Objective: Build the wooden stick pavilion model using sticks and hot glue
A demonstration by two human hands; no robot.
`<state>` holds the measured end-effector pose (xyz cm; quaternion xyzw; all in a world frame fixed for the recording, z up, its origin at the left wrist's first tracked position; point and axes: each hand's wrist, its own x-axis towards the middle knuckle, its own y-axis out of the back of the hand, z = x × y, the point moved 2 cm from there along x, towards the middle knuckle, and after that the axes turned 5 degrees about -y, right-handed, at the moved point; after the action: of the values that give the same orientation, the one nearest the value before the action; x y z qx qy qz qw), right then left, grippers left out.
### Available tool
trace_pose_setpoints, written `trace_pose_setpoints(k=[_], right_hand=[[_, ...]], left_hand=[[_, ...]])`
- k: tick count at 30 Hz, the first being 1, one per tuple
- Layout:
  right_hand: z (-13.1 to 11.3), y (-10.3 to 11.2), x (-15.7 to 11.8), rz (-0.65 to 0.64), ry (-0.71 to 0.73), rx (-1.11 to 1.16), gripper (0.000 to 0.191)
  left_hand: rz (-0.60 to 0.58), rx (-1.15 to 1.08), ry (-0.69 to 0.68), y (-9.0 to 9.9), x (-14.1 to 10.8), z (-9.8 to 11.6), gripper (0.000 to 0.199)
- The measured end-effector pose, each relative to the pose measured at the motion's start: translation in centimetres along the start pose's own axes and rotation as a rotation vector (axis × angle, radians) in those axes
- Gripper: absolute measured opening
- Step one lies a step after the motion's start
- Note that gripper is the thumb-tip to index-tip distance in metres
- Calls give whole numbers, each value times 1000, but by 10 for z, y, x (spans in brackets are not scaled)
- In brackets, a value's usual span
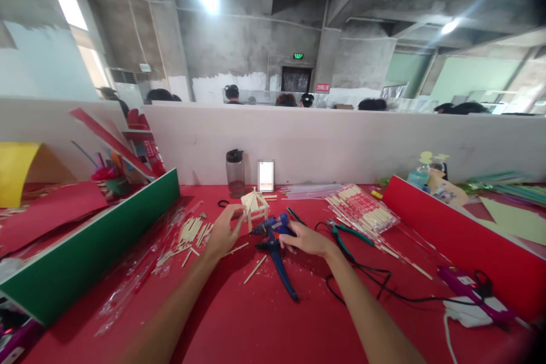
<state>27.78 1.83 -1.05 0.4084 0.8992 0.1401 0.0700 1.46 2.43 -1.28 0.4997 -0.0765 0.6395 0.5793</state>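
Note:
A small model house made of pale wooden sticks (255,205), with a pointed roof and open posts, stands on the red table. My left hand (224,230) is at its left side, the fingertips closed on it. Just to the right, my right hand (307,239) grips a blue glue gun (273,228) by its rear body. The gun's nozzle points left, close to the base of the house. Its long dark blue handle slants down toward me. Part of my right fingers is hidden behind the gun.
Cut sticks (194,231) lie at left beside plastic wrappers (136,264). Stick packs (362,207), green-handled pliers (352,233) and a black cord (375,270) lie at right. A bottle (236,173) stands behind. Green (98,244) and red (464,239) boards flank the work area.

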Motion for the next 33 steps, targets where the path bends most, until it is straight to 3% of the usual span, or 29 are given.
trace_pose_setpoints(k=[3,6,13,18,22,24,29,33], right_hand=[[-1,9,-14,-154,30,200,29],[1,23,-27,-156,70,364,35],[8,44,-34,35,221,452,36],[13,55,-28,261,164,458,32],[30,72,-22,687,-23,211,19],[41,80,-21,833,-135,10,18],[58,98,-20,877,-329,-481,27],[57,103,-13,814,-514,-767,39]], left_hand=[[-5,-3,-10,0,0,-2,22],[-6,-4,-8,0,0,-4,23],[3,7,20,2,2,-4,21],[6,40,42,3,3,-7,22],[9,55,45,2,1,-11,22],[15,69,34,2,1,-11,22],[26,122,-33,4,2,-7,22],[14,164,-81,5,2,-4,21]])
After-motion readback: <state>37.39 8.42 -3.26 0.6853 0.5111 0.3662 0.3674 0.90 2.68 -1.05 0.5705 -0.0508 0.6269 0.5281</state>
